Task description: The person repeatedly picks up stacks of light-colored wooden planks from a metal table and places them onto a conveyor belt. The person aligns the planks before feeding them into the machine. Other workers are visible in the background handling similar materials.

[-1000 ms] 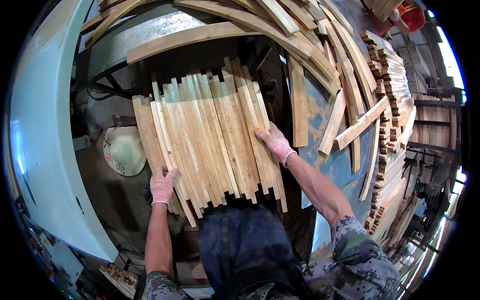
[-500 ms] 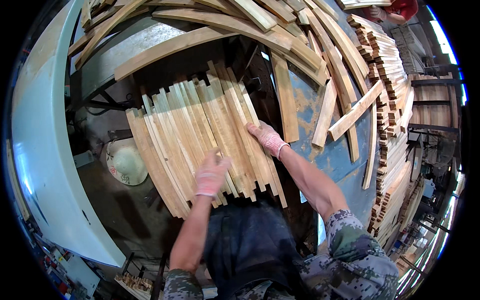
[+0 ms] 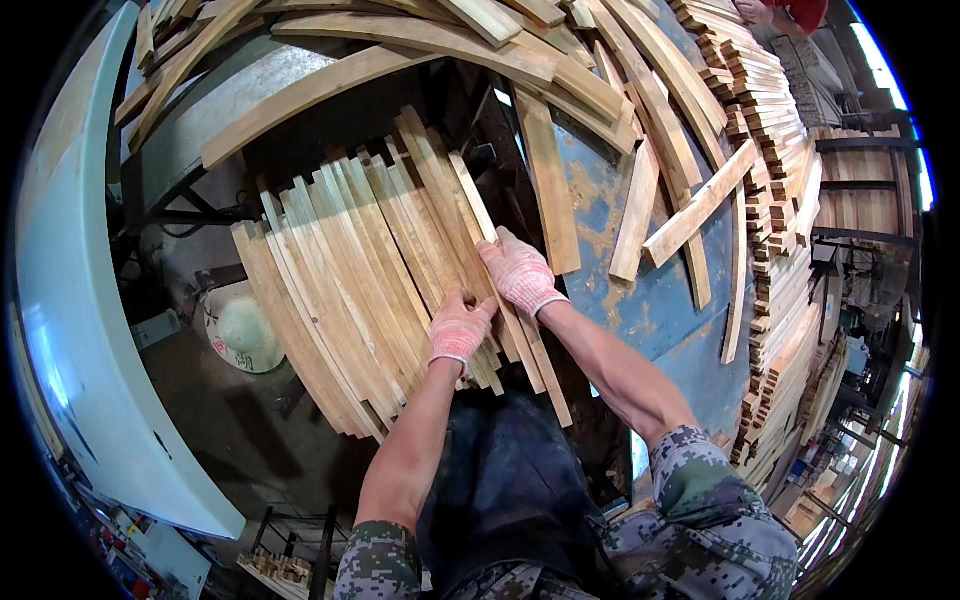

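Note:
A fanned bundle of thin pale wooden slats [image 3: 350,270] lies in front of me on a machine bed. My left hand [image 3: 458,330], in a pink and white knit glove, rests on the slats near the bundle's right side, fingers curled over their near ends. Just to its right, my right hand [image 3: 517,272], gloved the same way, lies flat on the rightmost slats [image 3: 470,210]. The two hands sit close together, almost touching. Whether either hand grips a slat cannot be told.
Curved wooden boards [image 3: 420,40] are heaped at the top. Tall stacks of short wood pieces [image 3: 770,110] line the right. A blue worn metal surface [image 3: 650,300] lies right of the bundle. A white helmet [image 3: 240,335] sits lower left, by a pale blue curved panel [image 3: 70,330].
My left hand has moved from the bundle's lower left corner across to its right side, next to my right hand. My right hand has stayed on the rightmost slats.

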Action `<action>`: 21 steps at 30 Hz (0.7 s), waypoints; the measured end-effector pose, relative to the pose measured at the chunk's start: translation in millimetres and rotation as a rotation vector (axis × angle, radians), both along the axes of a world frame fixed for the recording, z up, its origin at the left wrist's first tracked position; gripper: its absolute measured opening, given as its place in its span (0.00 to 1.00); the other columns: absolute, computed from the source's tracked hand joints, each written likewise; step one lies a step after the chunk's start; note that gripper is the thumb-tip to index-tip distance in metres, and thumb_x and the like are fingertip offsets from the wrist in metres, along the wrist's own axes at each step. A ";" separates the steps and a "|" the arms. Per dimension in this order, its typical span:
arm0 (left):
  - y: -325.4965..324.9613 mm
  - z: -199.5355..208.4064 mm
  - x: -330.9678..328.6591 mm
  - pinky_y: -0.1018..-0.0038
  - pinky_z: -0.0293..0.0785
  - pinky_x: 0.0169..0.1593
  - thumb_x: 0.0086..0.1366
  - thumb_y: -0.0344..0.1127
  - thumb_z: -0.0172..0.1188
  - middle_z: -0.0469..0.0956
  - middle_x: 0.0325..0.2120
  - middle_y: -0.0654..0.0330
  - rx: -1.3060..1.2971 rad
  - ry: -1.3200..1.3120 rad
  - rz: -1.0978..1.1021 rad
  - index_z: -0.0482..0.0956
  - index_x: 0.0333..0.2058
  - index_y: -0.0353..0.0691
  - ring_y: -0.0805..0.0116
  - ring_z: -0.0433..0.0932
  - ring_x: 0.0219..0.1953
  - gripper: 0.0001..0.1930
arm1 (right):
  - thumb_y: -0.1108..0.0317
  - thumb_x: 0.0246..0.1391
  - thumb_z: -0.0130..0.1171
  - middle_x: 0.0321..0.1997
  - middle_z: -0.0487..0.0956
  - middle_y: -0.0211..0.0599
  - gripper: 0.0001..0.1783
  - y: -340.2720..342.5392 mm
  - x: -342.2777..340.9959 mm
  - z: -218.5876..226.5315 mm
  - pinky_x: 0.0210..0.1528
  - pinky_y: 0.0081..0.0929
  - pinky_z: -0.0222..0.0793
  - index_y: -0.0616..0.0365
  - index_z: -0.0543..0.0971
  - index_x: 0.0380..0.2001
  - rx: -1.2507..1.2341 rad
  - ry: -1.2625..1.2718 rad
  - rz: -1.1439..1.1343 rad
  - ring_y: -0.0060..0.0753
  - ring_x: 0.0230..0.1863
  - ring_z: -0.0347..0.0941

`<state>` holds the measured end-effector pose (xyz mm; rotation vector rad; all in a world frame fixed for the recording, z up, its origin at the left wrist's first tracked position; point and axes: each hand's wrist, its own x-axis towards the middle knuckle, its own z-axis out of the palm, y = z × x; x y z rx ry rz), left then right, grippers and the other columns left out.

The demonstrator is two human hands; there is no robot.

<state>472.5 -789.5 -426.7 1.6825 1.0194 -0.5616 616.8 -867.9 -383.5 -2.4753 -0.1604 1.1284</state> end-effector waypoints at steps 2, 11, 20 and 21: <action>-3.3 1.5 1.6 0.57 0.79 0.59 0.64 0.58 0.71 0.87 0.47 0.42 0.036 0.031 -0.025 0.81 0.54 0.35 0.44 0.86 0.53 0.33 | 0.42 0.73 0.51 0.65 0.80 0.66 0.40 -2.6 0.6 -1.3 0.69 0.51 0.71 0.65 0.70 0.72 -0.012 -0.010 0.002 0.66 0.67 0.76; -11.2 8.2 -11.0 0.65 0.78 0.61 0.79 0.49 0.60 0.87 0.51 0.50 -0.089 -0.386 0.297 0.79 0.62 0.35 0.60 0.84 0.55 0.25 | 0.47 0.72 0.52 0.50 0.85 0.60 0.34 -0.7 -45.3 68.3 0.57 0.55 0.78 0.57 0.69 0.71 0.019 -0.073 0.022 0.64 0.53 0.83; -12.3 38.3 -132.2 0.66 0.80 0.63 0.74 0.51 0.69 0.82 0.57 0.57 -0.811 -0.442 0.965 0.77 0.66 0.41 0.63 0.81 0.58 0.29 | 0.46 0.76 0.47 0.56 0.82 0.67 0.33 -11.1 -141.3 60.7 0.60 0.55 0.74 0.59 0.69 0.71 0.357 0.111 0.207 0.67 0.60 0.79; -4.7 48.8 -138.1 0.64 0.83 0.60 0.73 0.48 0.70 0.83 0.56 0.55 -0.746 -0.487 0.930 0.76 0.66 0.41 0.62 0.83 0.56 0.29 | 0.45 0.75 0.48 0.56 0.82 0.66 0.33 -13.5 -136.3 67.9 0.60 0.55 0.74 0.59 0.70 0.70 0.380 0.144 0.256 0.67 0.60 0.79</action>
